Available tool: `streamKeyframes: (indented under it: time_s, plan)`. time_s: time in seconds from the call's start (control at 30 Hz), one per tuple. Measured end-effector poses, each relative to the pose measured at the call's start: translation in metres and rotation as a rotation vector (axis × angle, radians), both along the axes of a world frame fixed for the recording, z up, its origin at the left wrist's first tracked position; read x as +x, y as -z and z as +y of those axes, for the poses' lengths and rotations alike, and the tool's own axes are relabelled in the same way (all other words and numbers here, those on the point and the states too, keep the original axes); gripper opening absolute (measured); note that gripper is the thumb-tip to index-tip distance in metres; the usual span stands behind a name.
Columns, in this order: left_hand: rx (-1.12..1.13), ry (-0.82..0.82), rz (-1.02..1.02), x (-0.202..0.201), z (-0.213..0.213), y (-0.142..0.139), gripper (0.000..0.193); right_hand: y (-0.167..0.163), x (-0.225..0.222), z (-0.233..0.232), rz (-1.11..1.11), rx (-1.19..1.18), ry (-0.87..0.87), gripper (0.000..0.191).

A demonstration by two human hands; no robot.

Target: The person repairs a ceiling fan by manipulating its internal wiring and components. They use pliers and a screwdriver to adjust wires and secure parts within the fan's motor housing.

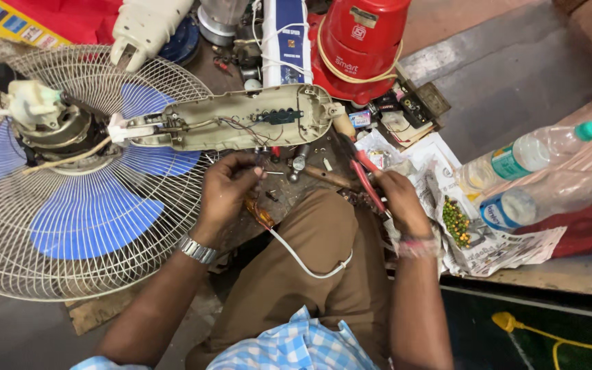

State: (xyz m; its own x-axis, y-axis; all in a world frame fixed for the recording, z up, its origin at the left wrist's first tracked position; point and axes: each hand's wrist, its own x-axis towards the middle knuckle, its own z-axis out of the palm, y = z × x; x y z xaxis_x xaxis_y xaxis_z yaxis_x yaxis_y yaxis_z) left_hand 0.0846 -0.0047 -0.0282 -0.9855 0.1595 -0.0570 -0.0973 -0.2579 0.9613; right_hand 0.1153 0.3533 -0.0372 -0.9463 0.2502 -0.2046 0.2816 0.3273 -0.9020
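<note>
My left hand (224, 188) pinches thin wires that run from the opened beige fan stand housing (238, 120), whose wiring and black switch block are exposed. A metal watch sits on that wrist. My right hand (395, 199) grips red-handled pliers (364, 179), jaws pointing up toward the housing. A white cable (306, 264) loops over my brown-trousered knee. The fan with blue blades and white wire cage (70, 205) lies flat at the left, its motor (49, 120) bared.
A hammer (310, 168) lies by the housing. A red plastic appliance (361, 44) and a white one (149, 24) stand at the back. Crumpled newspaper (488, 240) holds small green bits; two clear plastic bottles (536, 154) lie at the right.
</note>
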Motion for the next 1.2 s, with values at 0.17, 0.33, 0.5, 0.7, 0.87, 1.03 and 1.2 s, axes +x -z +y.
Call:
streamKeyframes:
  time_s: [0.17, 0.33, 0.5, 0.7, 0.87, 1.03, 1.2]
  plan:
    - [-0.003, -0.06, 0.008, -0.006, 0.006, -0.005, 0.022, -0.038, 0.067, -0.027, 0.093, -0.687, -0.096, 0.027]
    - [-0.095, -0.072, 0.082, -0.003, 0.013, -0.02, 0.019, -0.041, 0.067, -0.06, -0.039, -0.429, -0.361, 0.023]
    - [-0.242, -0.159, 0.178, 0.0, 0.011, -0.035, 0.017, -0.038, 0.064, -0.086, 0.049, 0.393, -0.54, 0.04]
    - [-0.337, -0.176, 0.216, -0.002, 0.006, -0.044, 0.014, -0.047, 0.054, -0.104, 0.151, 0.36, -0.526, 0.051]
    - [-0.504, -0.173, 0.319, -0.001, 0.007, -0.041, 0.014, -0.052, 0.045, -0.107, -0.044, 0.41, -0.547, 0.054]
    - [-0.591, -0.167, 0.363, 0.001, 0.008, -0.037, 0.015, -0.043, 0.037, -0.111, 0.179, 0.15, -0.602, 0.051]
    - [-0.612, -0.128, 0.415, 0.003, 0.006, -0.038, 0.016, -0.035, 0.033, -0.118, 0.231, 0.13, -0.56, 0.043]
